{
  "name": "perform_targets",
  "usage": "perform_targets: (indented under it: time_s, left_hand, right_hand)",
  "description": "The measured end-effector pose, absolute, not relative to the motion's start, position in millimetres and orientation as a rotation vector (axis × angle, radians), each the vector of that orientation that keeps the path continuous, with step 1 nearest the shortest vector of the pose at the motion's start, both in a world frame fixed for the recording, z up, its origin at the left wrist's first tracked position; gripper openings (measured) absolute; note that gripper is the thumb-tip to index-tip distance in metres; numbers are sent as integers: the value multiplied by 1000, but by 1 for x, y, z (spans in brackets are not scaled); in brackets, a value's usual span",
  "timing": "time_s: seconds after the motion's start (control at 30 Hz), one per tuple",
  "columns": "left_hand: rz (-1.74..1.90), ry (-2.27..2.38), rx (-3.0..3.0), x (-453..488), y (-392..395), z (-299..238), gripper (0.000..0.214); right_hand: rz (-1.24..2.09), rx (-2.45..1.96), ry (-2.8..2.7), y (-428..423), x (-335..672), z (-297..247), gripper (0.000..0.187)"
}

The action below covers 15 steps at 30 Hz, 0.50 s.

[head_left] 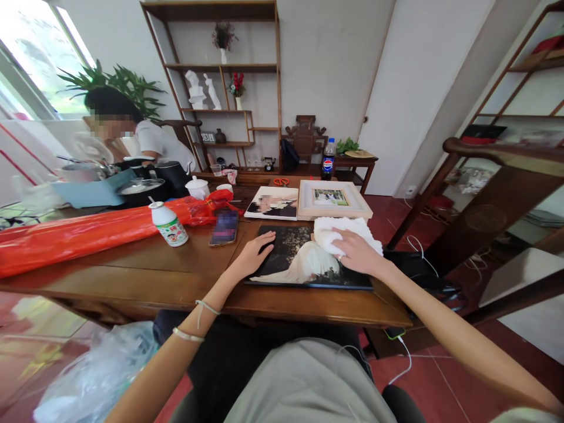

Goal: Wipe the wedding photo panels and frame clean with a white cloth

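Observation:
A dark photo panel (304, 264) with a figure in a long white dress lies flat at the table's front edge. My left hand (252, 256) rests on its left side, fingers stretched out and holding nothing. Over the panel's upper right part, my right hand (358, 252) presses a bunched white cloth (326, 232), which hides that corner. Just behind the panel are a second photo print (275, 202) and a white-framed photo (330, 197) with a pale wooden edge.
Left on the table (198, 276) are a white bottle (168, 224), a phone (224, 227) and a long red plastic-wrapped bundle (101, 226). A cola bottle (328, 158) stands behind the frame. Another person (154, 138) sits at the far left near pots. A wooden chair (489, 205) is at right.

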<state>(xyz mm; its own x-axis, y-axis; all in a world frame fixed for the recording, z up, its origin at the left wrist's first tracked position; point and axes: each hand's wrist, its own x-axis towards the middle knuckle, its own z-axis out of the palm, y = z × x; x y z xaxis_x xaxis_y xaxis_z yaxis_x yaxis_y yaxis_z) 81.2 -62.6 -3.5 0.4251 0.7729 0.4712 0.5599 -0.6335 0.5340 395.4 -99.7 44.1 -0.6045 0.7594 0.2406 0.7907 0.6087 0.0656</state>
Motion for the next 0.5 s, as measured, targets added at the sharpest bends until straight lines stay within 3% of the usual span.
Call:
perform_targets:
  time_s: [0.3, 0.5]
  left_hand:
    - [1015, 1152, 2412, 81, -64, -2, 39]
    - [988, 1136, 2420, 80, -63, -1, 39]
  right_hand:
    - [-80, -1029, -2748, -199, 361, 33, 26]
    - [-74, -1048, -2678, -148, 359, 43, 23]
